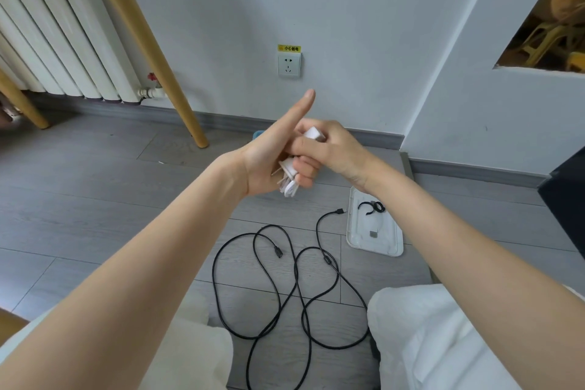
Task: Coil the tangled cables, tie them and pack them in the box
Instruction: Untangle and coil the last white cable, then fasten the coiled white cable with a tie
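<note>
Both hands meet at chest height over the floor, around a small bundle of white cable (pixel 289 182) with a white plug. My left hand (pixel 269 158) cradles the bundle, thumb stuck up. My right hand (pixel 329 152) closes over its top end from the right. Below them a long black cable (pixel 297 279) lies in loose tangled loops on the grey floor. A white tray-like lid (pixel 387 245) lies to the right, with black cable ties (pixel 372 207) in it. A blue edge (pixel 258 133) shows just behind my hands; I cannot tell what it is.
A wooden chair leg (pixel 177 101) stands left of my hands, with a white radiator (pixel 53 41) behind it. The wall socket (pixel 289 65) is straight ahead. My knees in white trousers (pixel 443 336) frame the black cable. A dark object (pixel 566 199) sits at the right edge.
</note>
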